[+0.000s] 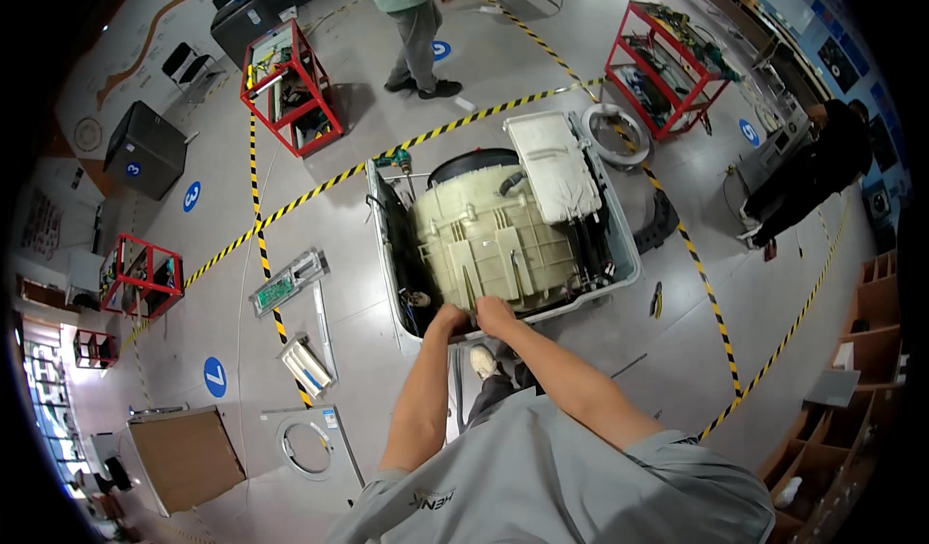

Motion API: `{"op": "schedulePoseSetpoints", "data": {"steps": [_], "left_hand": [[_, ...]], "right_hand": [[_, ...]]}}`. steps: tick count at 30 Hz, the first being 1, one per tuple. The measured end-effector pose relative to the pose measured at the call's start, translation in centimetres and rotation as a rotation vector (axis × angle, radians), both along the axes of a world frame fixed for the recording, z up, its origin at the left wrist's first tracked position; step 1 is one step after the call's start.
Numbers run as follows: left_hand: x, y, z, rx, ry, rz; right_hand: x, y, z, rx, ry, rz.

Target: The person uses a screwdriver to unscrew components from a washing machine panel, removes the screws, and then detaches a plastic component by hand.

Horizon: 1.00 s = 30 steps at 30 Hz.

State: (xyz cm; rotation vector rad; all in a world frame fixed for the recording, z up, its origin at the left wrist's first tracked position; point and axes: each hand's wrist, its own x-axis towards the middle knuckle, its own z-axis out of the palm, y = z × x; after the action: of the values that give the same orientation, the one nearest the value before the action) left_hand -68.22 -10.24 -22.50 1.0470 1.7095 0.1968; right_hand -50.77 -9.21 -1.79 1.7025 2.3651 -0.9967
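Observation:
A washing machine cabinet (634, 275) lies open in front of me, with a large cream plastic tub (464, 220) inside it. At the cabinet's near edge, my left hand (448, 319) is curled low against the tub's lower end, its fingertips hidden. Right beside it, my right hand (494, 314) is closed at the same edge; whatever it grips is too small to make out. A whitish boxy part (554, 166) rests over the tub's far right side. On the far left corner of the cabinet sits a green power drill (395, 160).
Left on the floor lie a control panel with a green circuit board (288, 283), a white drawer-like part (307, 366) and a front panel (334, 438). Pliers (657, 299) and a grey ring (587, 123) lie right. Red tool carts (334, 128) and two people (411, 36) stand beyond.

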Motion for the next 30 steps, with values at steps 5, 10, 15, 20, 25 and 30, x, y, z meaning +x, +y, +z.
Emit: {"op": "schedulePoseSetpoints", "data": {"steps": [5, 10, 15, 20, 25, 30], "left_hand": [[0.4, -0.3, 6.7, -0.11, -0.121, 0.191], [0.8, -0.6, 7.1, -0.179, -0.294, 0.293], [0.8, 0.1, 4.3, -0.147, -0.189, 0.176], [1.7, -0.7, 8.8, -0.23, -0.388, 0.353], [1.9, -0.6, 9.2, -0.108, -0.624, 0.411], [1.5, -0.3, 5.2, -0.032, -0.396, 0.316]], "right_hand": [[-0.8, -0.1, 2.4, 0.002, 0.009, -0.084], [-0.7, -0.3, 4.5, -0.033, -0.012, -0.092], [-0.6, -0.6, 4.0, 0.024, -0.006, -0.154], [-0.7, -0.7, 2.4, 0.062, 0.011, -0.19], [-0.5, -0.9, 1.9, 0.062, 0.011, -0.19], [-0.4, -0.9, 1.9, 0.094, 0.049, -0.232]]}}
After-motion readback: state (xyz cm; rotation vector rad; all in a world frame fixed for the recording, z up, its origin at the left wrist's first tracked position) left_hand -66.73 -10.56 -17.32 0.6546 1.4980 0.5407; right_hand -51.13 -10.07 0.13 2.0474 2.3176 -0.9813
